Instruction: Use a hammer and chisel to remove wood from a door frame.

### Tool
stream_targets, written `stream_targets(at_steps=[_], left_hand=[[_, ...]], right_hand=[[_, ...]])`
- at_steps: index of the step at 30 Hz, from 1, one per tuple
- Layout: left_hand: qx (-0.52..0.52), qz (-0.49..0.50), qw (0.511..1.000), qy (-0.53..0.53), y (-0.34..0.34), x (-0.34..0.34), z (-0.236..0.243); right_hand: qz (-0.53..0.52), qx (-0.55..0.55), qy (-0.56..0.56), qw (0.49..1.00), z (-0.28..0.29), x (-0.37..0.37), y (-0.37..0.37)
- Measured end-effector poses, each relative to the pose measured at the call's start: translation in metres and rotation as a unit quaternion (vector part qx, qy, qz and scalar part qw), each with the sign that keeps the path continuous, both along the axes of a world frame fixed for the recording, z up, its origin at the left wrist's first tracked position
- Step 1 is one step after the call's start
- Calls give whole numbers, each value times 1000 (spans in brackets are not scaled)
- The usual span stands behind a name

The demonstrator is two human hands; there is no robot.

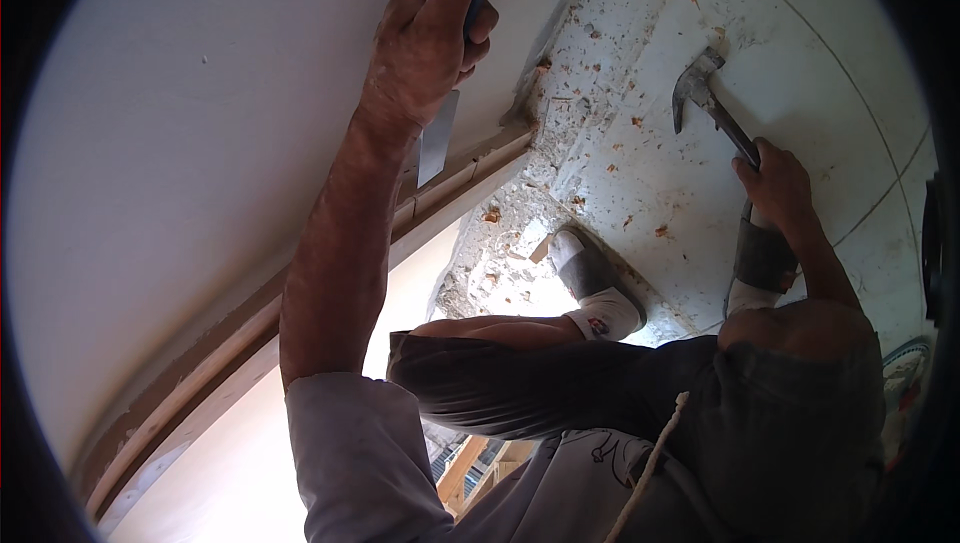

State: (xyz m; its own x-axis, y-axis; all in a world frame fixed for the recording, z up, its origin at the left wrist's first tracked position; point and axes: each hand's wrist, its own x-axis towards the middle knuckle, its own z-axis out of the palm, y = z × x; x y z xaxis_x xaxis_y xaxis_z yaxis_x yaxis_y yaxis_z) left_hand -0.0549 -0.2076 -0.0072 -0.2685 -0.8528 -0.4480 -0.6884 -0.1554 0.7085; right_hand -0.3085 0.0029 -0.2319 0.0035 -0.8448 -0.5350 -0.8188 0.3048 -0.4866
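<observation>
While the left hand [430, 33] grips a scraper [438, 138], blade pointing down along the wooden trim [300, 293], the right hand [778, 188] clenches a hammer [712, 108] well apart.

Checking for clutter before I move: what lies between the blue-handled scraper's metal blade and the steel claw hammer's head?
In the head view, a rubble-strewn pale floor with wood chips lies between the scraper blade and hammer head.
</observation>
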Motion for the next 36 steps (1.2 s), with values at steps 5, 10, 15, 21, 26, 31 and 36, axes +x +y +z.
stream_targets(at_steps=[5, 10, 15, 21, 26, 31, 36], left_hand=[[6, 4, 1000, -8, 8, 1, -3], [27, -7, 1000, 3, 6, 2, -4], [34, -8, 999, -6, 9, 2, -4], [22, -12, 1000, -13, 10, 0, -2], [25, -17, 999, -12, 10, 1, -2], [27, -18, 999, -18, 8, 4, -2], [52, -16, 998, -11, 4, 11, -12]], right_hand=[[-1, 13, 5, 1000, 1, -1, 0], [-2, 12, 3, 1000, 2, 0, -1], [-6, 14, 3, 1000, 2, 1, -1], [-6, 3, 9, 1000, 4, 1, -1], [-9, 13, -1, 1000, 6, 1, -3], [-8, 21, -5, 1000, 4, 2, -3], [-21, 11, -60, 998, 8, -7, -1]])
